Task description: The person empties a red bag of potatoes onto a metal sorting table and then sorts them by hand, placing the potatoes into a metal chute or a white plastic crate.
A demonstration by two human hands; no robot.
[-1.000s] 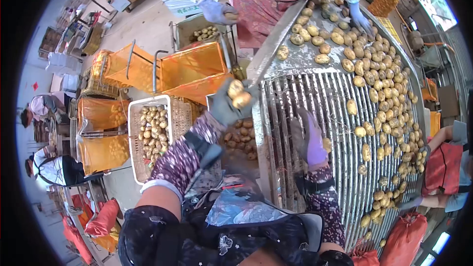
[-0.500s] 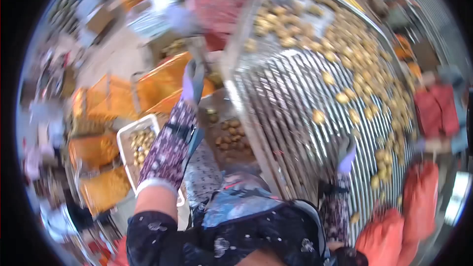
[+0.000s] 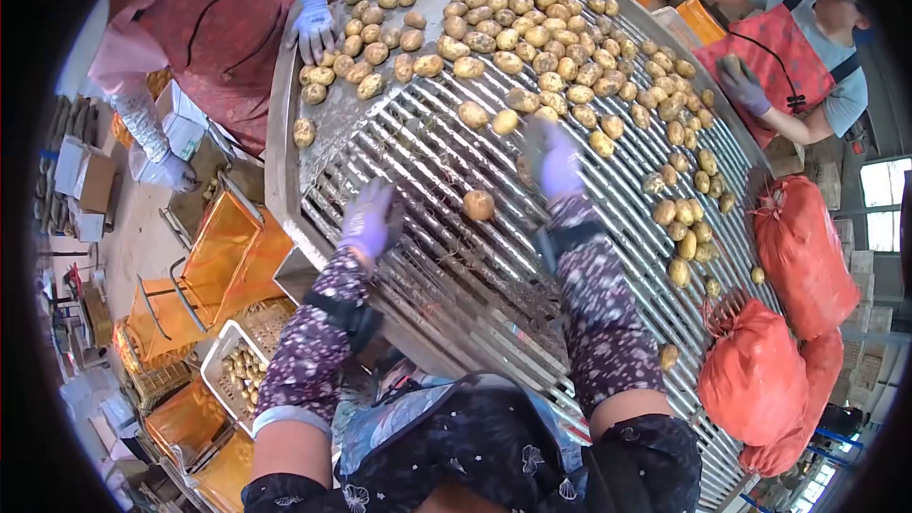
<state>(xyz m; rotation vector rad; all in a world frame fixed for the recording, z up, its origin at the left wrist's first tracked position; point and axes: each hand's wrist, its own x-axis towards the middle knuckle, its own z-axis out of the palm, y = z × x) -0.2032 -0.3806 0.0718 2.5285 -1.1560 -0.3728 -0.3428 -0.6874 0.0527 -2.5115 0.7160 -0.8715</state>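
Many potatoes lie over the far and right parts of a metal roller table. My left hand, in a purple-and-grey glove, is over the table's left part; its fingers are blurred and nothing shows in them. My right hand, gloved alike, reaches over the middle of the rollers beside some potatoes. Motion smears its fingers, and a potato is partly hidden beside it. Between my two hands a single brown potato rests on the rollers.
A co-worker's gloved hand rests at the table's far left edge. Another co-worker stands at the right, holding a potato. Red sacks lie at the right; orange bags and a white basket are at the left.
The view has turned toward the table. My left hand has moved from the orange bags to above the rollers. My right hand has reached forward among the potatoes.
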